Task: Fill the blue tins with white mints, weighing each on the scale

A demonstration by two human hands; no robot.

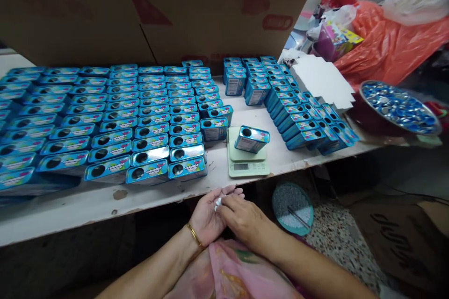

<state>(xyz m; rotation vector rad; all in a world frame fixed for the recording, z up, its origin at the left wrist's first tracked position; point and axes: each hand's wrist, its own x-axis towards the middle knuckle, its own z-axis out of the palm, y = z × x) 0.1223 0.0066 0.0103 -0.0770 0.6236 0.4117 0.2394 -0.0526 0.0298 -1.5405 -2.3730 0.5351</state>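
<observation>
Your left hand point(206, 220) is turned palm up and cupped, its fingers extended and lying close together; the small white pieces point(218, 203) rest in its palm, toward the base of the fingers; your right hand point(247, 222) reaches over it from the right, its fingertips drawn together at the pieces and partly covering them; whether these fingertips are clamped on a piece, you cannot tell from this view.

Both hands are just in front of the table point(87, 206), near the scale point(232, 172); one tin point(251, 139) stands on the scale, its round opening uppermost; rows of tins point(151, 142) stand to the left of the scale, and a further group of tins point(294, 126) to its right; below the table edge, right of your hands, is a round bowl point(298, 232).
</observation>
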